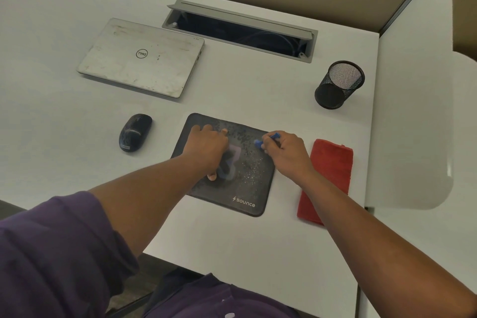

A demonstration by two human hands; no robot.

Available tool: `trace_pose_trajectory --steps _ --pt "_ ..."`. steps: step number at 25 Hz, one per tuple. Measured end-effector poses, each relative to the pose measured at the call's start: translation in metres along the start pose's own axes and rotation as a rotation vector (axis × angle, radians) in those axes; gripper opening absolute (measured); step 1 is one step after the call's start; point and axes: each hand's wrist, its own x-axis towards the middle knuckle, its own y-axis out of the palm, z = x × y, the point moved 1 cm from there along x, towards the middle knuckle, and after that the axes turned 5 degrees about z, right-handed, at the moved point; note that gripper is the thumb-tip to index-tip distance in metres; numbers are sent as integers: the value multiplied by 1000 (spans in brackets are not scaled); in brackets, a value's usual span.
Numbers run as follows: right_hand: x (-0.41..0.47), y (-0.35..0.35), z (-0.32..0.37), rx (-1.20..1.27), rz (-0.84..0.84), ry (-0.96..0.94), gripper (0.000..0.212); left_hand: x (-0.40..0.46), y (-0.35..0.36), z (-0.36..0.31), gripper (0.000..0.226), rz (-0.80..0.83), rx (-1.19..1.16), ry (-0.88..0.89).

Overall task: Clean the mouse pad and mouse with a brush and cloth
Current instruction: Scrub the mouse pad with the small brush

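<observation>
Pressing down with spread fingers, the left hand (206, 146) rests on the mouse pad (242, 188) near the tabletop's (258, 253) front edge. The right hand (286, 148) pinches a blue brush (267, 139) over the pad's speckled far right corner. A red cloth (329, 170) lies right of the pad, the mouse (134, 132) left. Farther back sit a laptop (140, 57) and a mesh cup (339, 84).

One black mouse pad (247, 183) lies on the one white tabletop (258, 90). There is one black mouse (134, 132), one red cloth (329, 175), one blue brush (267, 139), one closed silver laptop (140, 57), one black mesh pen cup (338, 84) and one grey cable tray (238, 29). Two hands show: one left hand (206, 148) and one right hand (286, 151).
</observation>
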Motion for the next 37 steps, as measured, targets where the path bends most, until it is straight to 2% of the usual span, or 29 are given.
trace_pose_trajectory --steps 4,7,10,14,18,21,24,26,28,32,35,37 --pt "-4 6 1 78 -58 -16 19 1 0 0 118 -6 -7 -4" --pt "-1 8 -3 86 28 78 22 1 0 0 118 0 -2 -3" --pt "-1 6 -1 147 12 64 18 2 1 0 118 -10 0 -4" --pt "-1 6 -3 100 35 106 21 2 1 0 119 -9 5 -3" --pt "-3 6 -1 141 -35 88 22 2 2 0 117 1 2 -2" --pt "-1 8 -4 96 1 122 18 3 1 0 118 2 -6 -11" --pt "3 8 -2 281 -65 152 14 3 1 0 120 0 -13 -12" --pt "6 10 -3 349 -28 232 12 3 1 0 121 5 -12 -9" --pt "8 11 -7 282 35 265 13 4 2 0 122 6 -9 -4" --pt "9 11 -3 372 19 234 17 3 1 -1 120 -6 -1 -6" --pt "9 11 -3 177 84 207 18 2 1 -2 113 -20 4 -6" --pt "9 10 0 234 68 180 15 2 1 -2 115 -24 2 -9"
